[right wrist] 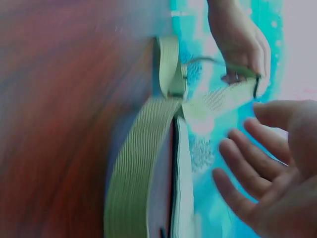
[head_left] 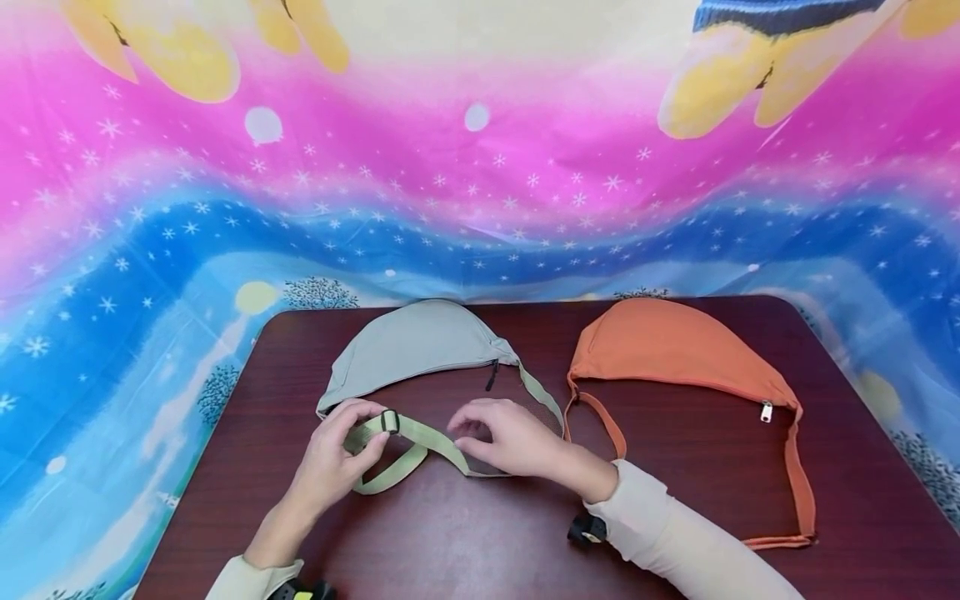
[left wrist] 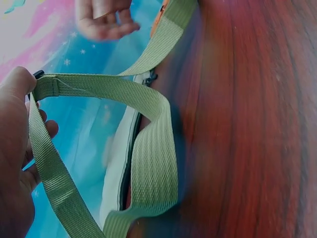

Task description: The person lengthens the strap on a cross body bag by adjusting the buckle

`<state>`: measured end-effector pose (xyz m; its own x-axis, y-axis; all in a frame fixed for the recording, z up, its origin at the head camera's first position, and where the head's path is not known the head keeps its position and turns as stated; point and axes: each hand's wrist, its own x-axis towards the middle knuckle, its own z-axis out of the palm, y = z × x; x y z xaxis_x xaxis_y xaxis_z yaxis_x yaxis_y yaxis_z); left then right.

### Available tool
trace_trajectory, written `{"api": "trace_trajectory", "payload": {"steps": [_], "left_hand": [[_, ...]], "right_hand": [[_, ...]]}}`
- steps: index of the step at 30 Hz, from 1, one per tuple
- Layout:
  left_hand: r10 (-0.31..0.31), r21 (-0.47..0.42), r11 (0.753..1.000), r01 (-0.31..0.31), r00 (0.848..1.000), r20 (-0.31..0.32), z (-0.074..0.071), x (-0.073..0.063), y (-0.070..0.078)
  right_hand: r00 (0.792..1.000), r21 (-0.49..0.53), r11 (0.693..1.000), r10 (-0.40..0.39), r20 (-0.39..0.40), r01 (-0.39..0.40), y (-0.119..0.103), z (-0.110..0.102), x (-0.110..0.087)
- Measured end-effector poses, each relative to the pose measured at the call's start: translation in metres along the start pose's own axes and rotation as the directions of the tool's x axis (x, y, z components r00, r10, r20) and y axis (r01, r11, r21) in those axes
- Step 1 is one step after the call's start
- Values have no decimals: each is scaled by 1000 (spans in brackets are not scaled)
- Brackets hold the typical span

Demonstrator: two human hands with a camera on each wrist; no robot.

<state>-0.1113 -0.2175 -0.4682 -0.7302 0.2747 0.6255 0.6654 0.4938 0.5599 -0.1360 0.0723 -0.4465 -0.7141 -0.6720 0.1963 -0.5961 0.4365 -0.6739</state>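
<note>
The left hand (head_left: 327, 463) pinches the green strap (head_left: 437, 439) at its buckle (head_left: 390, 422), likely to keep that loop raised; the right hand (head_left: 517, 435) hovers apart, fingers loose, holding nothing; the gray bag (head_left: 420, 343) lies beyond on the table (head_left: 465, 546).

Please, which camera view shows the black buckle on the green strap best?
The head view: there the black buckle faces the camera, and the green strap shows inside its frame. The left wrist view shows only a small dark part of it; the right wrist view, a thin, blurred dark edge.
</note>
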Motion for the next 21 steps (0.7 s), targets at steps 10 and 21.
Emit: {"api": "trace_trajectory", "payload": {"steps": [10,21], "left_hand": [[-43,-58,997,43,999,7,12,9,6],[-66,-115,991,67,998,17,19,8,9]], "right_hand": [[981,195,977,-46,-188,83,-12,21,22],[978,386,921,36,-205,47,-11,37,35]]}}
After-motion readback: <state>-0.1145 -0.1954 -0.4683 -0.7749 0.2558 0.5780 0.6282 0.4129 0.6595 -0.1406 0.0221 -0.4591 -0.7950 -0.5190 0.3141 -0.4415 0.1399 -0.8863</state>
